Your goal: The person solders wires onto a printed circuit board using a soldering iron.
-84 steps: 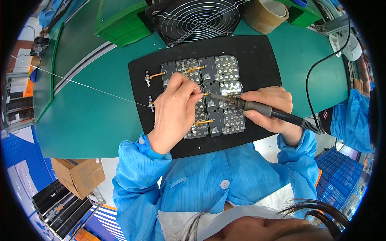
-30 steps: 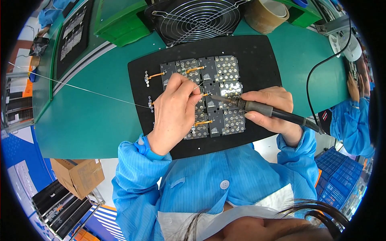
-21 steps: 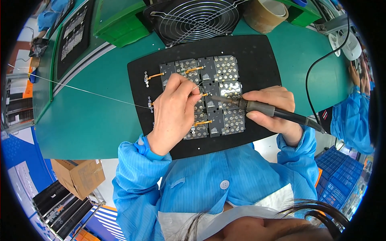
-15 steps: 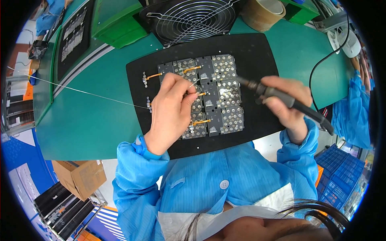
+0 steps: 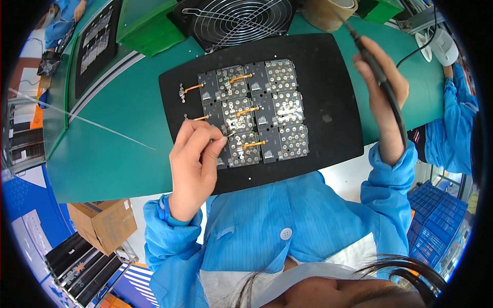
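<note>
My left hand (image 5: 195, 159) is closed in a pinch over the lower left part of a panel of dark circuit boards (image 5: 269, 134). Between thumb and forefinger is solder wire (image 5: 102, 123), whose thin strand trails off to the left; a short end shows past the fingertips. Several small orange flex cables (image 5: 248, 111) are attached to the boards, with silvery connector pieces at their ends. Raised off to the right, my right hand (image 5: 385, 87) grips a soldering iron (image 5: 374, 64). Its blurred tip points up and left, away from the boards.
A black mat (image 5: 334, 108) lies beneath the boards on the green tabletop (image 5: 118, 159). Behind it stand a fan with a wire guard (image 5: 244, 23), a green bin (image 5: 149, 31) and a tape roll (image 5: 328, 13). The iron's cable hangs beside my right forearm.
My right hand has lifted the soldering iron up and away to the right. My left hand has drawn back toward the lower left with the solder wire. The mat and boards have shifted slightly.
</note>
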{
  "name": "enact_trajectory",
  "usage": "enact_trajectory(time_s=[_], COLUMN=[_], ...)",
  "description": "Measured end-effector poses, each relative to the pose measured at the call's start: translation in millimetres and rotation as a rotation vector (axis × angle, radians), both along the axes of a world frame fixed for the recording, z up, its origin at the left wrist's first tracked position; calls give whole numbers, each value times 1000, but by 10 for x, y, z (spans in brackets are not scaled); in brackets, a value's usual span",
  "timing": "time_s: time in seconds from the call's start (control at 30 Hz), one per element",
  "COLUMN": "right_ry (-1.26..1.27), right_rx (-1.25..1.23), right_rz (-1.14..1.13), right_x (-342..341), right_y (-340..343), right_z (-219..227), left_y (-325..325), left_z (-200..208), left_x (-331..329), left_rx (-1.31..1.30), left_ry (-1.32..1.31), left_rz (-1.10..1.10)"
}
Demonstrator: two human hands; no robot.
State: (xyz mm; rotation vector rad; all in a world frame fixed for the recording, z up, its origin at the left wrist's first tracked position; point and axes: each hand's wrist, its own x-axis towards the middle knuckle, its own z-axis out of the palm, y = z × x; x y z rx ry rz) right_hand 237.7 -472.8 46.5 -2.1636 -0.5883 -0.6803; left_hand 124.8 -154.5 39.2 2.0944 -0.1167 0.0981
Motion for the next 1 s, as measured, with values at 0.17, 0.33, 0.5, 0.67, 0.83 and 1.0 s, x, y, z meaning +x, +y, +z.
enact_trajectory(time_s=[0.17,0.33,0.5,0.67,0.83,1.0], right_ry=[90,175,222,223,193,200], right_rx=[-79,17,33,37,12,5], right_rz=[434,603,595,589,600,597], right_x=[-399,-608,-676,-713,-732,-731], right_y=[294,402,394,405,411,402], right_z=[43,-38,-103,-198,-201,-221], left_y=[-150,-193,-192,-162,-162,-204], left_z=[-45,-108,-161,-149,-136,-156], left_x=[-172,-172,-197,-195,-179,-128], left_rx=[-132,58,104,166,181,184], left_ry=[33,-159,-171,-193,-214,-211], left_rz=[54,-53,-28,-68,-86,-78])
